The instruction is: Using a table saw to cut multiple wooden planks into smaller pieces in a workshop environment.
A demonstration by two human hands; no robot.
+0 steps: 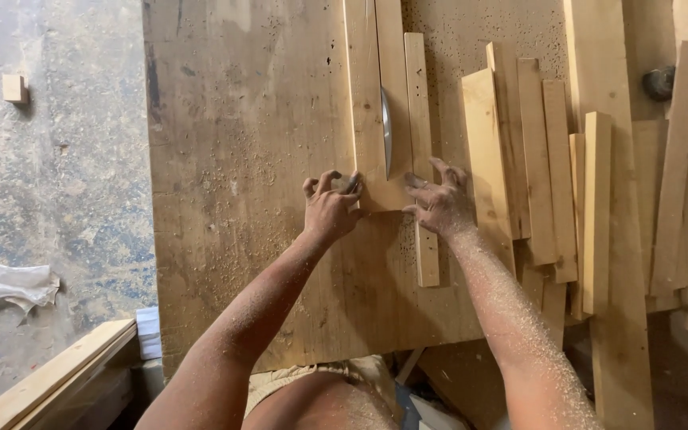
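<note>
Pale narrow wooden board (366, 103) lies flat on sawdusty brown saw table (240, 159), near end at grey circular blade (386, 131), kerf part-way through. Left hand (330, 209) fingers curled, pressing board's end corner. Right hand (442, 204) spread flat, not gripping, steadying thin offcut strip (420, 159). Best: feed straight, fingertips well clear of blade.

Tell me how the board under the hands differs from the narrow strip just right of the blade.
The board is wider than the strip. The blade cuts into the board; the strip lies clear. The left hand presses the board's end; the right hand overlaps the strip. Both are pale wood, lying lengthwise.
</note>
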